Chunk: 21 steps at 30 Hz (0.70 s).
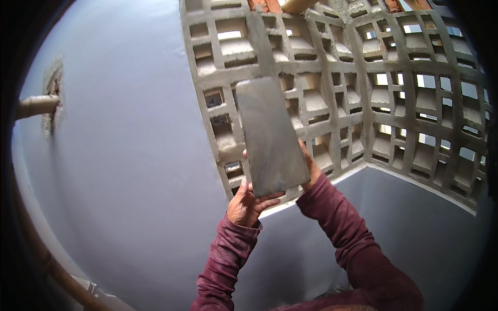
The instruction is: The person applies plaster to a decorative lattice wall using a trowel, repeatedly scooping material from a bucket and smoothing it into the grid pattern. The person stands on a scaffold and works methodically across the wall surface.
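Observation:
A plastering trowel (272, 137) with a long, grey, rectangular metal blade is held up in front of the block wall, its flat face toward me. My right hand (311, 167) grips it from behind at the lower right; the handle is hidden by the blade. A fingertip shows past the blade's left edge. My left hand (248, 206) is just below the lower left corner, thumb up and fingers stretched along the bottom edge. Whether those fingers touch the blade I cannot tell. Both forearms wear dusty maroon sleeves.
A smooth grey-blue wall (129, 129) fills the left side. Openwork concrete blocks (306, 98) run to a corner and along the right, above a grey lower wall (415, 233). A pole (39, 107) enters a rough hole at the left; another pole (57, 272) crosses the lower left.

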Each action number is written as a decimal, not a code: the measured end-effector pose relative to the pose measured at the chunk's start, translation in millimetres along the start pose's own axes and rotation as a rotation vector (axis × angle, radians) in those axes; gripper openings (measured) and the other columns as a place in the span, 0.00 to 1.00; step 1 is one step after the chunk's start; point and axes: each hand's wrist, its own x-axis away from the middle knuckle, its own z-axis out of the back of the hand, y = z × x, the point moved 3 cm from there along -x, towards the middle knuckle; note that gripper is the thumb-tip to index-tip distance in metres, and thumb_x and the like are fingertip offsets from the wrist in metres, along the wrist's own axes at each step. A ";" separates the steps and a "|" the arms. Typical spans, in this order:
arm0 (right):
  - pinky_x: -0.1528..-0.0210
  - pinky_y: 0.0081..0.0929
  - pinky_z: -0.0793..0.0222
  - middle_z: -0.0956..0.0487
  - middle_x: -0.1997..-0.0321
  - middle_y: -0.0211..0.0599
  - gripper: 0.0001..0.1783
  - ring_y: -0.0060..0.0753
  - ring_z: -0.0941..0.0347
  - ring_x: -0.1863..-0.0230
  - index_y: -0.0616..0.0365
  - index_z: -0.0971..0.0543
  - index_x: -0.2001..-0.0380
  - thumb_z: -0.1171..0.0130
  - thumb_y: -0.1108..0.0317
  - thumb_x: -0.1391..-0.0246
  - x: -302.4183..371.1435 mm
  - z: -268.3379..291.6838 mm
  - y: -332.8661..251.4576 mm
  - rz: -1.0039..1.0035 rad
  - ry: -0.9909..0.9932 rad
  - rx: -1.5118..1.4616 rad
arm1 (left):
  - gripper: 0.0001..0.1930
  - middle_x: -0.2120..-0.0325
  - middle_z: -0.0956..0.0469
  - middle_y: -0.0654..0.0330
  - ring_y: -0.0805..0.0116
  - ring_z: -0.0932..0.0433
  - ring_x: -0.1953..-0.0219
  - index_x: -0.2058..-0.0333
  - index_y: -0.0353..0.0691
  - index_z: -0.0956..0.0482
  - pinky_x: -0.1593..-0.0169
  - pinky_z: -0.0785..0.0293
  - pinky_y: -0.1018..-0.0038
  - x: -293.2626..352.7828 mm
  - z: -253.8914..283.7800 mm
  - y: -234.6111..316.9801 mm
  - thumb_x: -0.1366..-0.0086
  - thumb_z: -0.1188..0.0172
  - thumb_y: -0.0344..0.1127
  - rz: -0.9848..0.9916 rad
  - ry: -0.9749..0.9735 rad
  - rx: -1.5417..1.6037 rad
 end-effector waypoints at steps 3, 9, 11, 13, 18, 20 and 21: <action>0.58 0.20 0.24 0.25 0.53 0.39 0.20 0.26 0.24 0.58 0.62 0.34 0.47 0.54 0.61 0.37 -9.4 -3.5 18.2 -0.128 -0.127 -0.167 | 0.20 0.51 0.27 0.50 0.56 0.27 0.50 0.45 0.40 0.33 0.46 0.30 0.66 -10.9 -25.5 2.6 0.32 0.52 0.42 -0.174 -0.102 -0.640; 0.42 0.35 0.33 0.29 0.45 0.43 0.23 0.35 0.33 0.44 0.62 0.35 0.45 0.60 0.56 0.35 -2.5 -3.5 29.8 -0.134 -0.222 -0.460 | 0.17 0.50 0.29 0.61 0.69 0.29 0.50 0.48 0.40 0.31 0.48 0.30 0.72 -16.4 -65.7 5.2 0.34 0.47 0.37 -0.539 0.029 -0.897; 0.40 0.37 0.35 0.30 0.44 0.44 0.25 0.36 0.34 0.43 0.61 0.37 0.43 0.60 0.54 0.35 -14.5 -9.7 18.8 -0.071 -0.295 -0.248 | 0.15 0.56 0.26 0.63 0.71 0.26 0.55 0.51 0.39 0.29 0.52 0.28 0.75 -32.6 -65.2 19.7 0.33 0.48 0.39 -0.488 0.124 -0.717; 0.42 0.37 0.35 0.30 0.45 0.44 0.26 0.36 0.33 0.43 0.61 0.39 0.41 0.59 0.55 0.35 -10.0 -11.0 -12.6 0.343 -0.385 0.478 | 0.15 0.61 0.25 0.62 0.74 0.24 0.60 0.54 0.36 0.28 0.57 0.27 0.78 -54.3 -74.8 48.7 0.31 0.50 0.42 -0.469 0.132 -0.716; 0.49 0.38 0.28 0.26 0.50 0.44 0.29 0.40 0.27 0.49 0.63 0.42 0.39 0.54 0.57 0.37 56.1 40.3 17.8 -0.168 -0.230 0.003 | 0.17 0.74 0.28 0.67 0.83 0.33 0.73 0.61 0.33 0.27 0.69 0.34 0.83 -121.9 -115.2 156.8 0.30 0.53 0.44 -0.729 0.157 -1.293; 0.53 0.34 0.26 0.26 0.51 0.45 0.26 0.37 0.26 0.52 0.62 0.38 0.40 0.52 0.60 0.37 123.6 71.1 50.4 -0.296 -0.113 0.092 | 0.17 0.71 0.23 0.63 0.79 0.26 0.72 0.59 0.32 0.27 0.67 0.28 0.81 -137.7 -121.7 179.2 0.31 0.50 0.44 -0.748 0.258 -1.360; 0.55 0.32 0.25 0.25 0.52 0.45 0.26 0.37 0.25 0.54 0.63 0.36 0.42 0.50 0.60 0.39 162.8 86.5 63.8 -0.399 -0.008 0.145 | 0.17 0.70 0.22 0.62 0.78 0.24 0.70 0.57 0.32 0.27 0.66 0.27 0.81 -149.9 -122.4 187.6 0.32 0.49 0.43 -0.783 0.238 -1.370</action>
